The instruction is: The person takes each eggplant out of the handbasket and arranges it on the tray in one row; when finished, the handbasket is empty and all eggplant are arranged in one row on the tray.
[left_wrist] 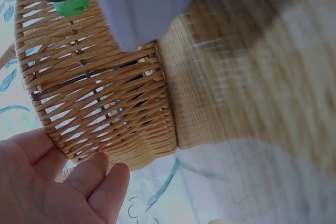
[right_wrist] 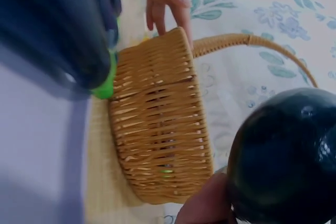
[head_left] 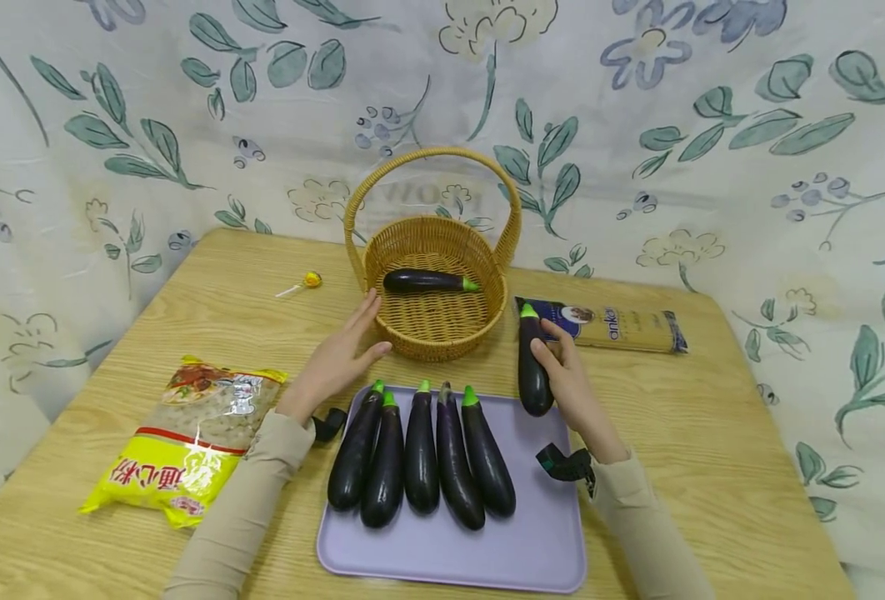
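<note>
In my right hand [head_left: 573, 383] I hold an eggplant [head_left: 534, 371] by its side, green cap up, above the right part of the lilac tray [head_left: 547, 542]. Its rounded end looms large in the right wrist view [right_wrist: 286, 156]. My left hand [head_left: 341, 354] reaches to the left side of the wicker basket [head_left: 438, 337], fingers straight against its rim, as the left wrist view also shows [left_wrist: 68, 182]. One eggplant [head_left: 426, 281] lies inside the basket. Several more eggplants [head_left: 422, 454] lie side by side on the tray, caps toward the basket.
A yellow bag of pasta [head_left: 187, 442] lies on the left of the wooden table [head_left: 712, 467]. Near the back left is a wrapped lollipop [head_left: 311, 280]. Behind the right hand lies a blue and gold pasta packet [head_left: 622, 327]. The basket's tall handle [head_left: 431, 152] arches over it.
</note>
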### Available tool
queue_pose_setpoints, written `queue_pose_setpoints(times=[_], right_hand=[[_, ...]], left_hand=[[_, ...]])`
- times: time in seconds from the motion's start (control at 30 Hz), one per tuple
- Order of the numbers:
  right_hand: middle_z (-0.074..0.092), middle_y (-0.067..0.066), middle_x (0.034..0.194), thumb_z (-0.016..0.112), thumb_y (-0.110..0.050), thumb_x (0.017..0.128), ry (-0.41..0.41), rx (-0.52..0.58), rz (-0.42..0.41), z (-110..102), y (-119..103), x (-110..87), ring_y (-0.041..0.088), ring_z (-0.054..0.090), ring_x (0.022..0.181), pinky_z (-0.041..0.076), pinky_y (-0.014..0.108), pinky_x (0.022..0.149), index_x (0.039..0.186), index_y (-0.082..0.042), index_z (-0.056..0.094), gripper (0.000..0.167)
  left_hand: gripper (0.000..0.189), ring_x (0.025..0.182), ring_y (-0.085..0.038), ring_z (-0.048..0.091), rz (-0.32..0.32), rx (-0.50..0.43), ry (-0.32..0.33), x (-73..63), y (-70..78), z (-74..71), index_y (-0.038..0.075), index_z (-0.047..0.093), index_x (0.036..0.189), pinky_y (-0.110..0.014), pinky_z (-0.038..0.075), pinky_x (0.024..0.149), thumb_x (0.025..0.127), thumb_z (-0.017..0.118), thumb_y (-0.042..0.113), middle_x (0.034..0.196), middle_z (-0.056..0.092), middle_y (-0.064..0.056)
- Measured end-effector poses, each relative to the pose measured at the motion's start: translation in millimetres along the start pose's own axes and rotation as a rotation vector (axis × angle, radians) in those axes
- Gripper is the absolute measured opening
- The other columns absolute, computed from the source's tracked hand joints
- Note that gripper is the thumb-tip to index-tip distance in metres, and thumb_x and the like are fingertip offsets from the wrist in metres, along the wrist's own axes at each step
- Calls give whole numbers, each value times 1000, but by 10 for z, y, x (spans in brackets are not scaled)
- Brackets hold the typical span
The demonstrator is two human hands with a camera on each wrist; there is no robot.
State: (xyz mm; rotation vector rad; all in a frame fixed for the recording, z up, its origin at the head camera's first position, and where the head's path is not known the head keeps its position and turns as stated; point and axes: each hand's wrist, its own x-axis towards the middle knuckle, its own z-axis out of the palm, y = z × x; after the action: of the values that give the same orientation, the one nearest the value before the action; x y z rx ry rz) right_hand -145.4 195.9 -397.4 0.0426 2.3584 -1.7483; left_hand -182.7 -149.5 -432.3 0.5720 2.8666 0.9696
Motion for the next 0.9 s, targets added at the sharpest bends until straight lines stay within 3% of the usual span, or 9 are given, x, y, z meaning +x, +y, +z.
queue_pose_setpoints(times=[0.13, 0.23, 0.63, 0.9], right_hand=[[47, 24, 137, 39, -37, 105, 0, -38, 37, 21, 89, -104, 33, 52, 117, 46, 26, 89, 154, -15, 19, 58], [47, 25, 137, 40, -38, 104, -2, -62, 56, 34, 139, -187, 32, 54, 117, 45, 21, 84, 154, -14, 20, 59], [50, 24, 134, 42, -34, 104, 10, -52, 89, 117, 279, -490, 20, 57, 104, 46, 23, 82, 153, -14, 21, 57], [47, 26, 138, 45, -32, 104, 15, -89, 105, 197, 338, -597, 28, 55, 109, 45, 27, 84, 152, -12, 24, 57]], left_hand=[[79, 142, -42, 32, 5, 6, -3, 1, -16, -8, 20, 3, 158, -62, 36, 107, 98, 43, 55, 165, -4, 2], [79, 141, -42, 32, 8, 4, -2, 2, -6, -9, 22, 2, 157, -62, 36, 108, 98, 42, 57, 165, -4, 1], [79, 141, -43, 33, 19, -17, 13, -8, 15, 11, 26, 2, 157, -62, 36, 107, 97, 37, 63, 165, -3, 1], [78, 141, -43, 33, 27, -19, 18, -9, -5, -4, 29, 0, 157, -63, 38, 105, 96, 36, 64, 166, -1, -2]])
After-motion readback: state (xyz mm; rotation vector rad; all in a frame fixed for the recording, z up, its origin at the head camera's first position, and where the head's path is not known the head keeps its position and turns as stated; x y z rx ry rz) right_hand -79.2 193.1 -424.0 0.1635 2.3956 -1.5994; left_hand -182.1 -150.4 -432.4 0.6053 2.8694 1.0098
